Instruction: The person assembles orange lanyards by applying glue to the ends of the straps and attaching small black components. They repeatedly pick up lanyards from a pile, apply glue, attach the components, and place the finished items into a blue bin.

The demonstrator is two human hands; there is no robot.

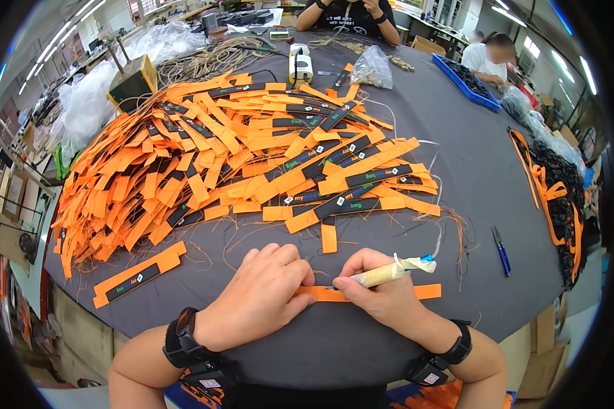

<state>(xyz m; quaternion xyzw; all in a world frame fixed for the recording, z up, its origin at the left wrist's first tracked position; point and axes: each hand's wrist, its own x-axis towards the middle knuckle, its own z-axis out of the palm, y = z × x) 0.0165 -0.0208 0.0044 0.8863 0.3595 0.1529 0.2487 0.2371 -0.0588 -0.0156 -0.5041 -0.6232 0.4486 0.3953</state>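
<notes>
An orange webbing strap (426, 292) lies flat on the table in front of me, its middle partly hidden by my hands. My left hand (262, 290) is curled with its thumb and fingertips closed on the strap's left part. In my right hand (382, 293) is a pen-shaped tool (383, 274) wrapped in cream tape, gripped like a pen. Its tip, mostly hidden by the fingers, points down at the strap. A thin pale cord runs from the tool's blue end toward the back. Loose orange threads (462, 235) lie near it.
Behind my hands spreads a large pile of orange straps with black labels (164, 170); one labelled strap (140, 278) lies apart at left. Blue-handled snips (501, 252) rest at right. Farther back are a white device (300, 65), a blue tray (467, 82) and two people.
</notes>
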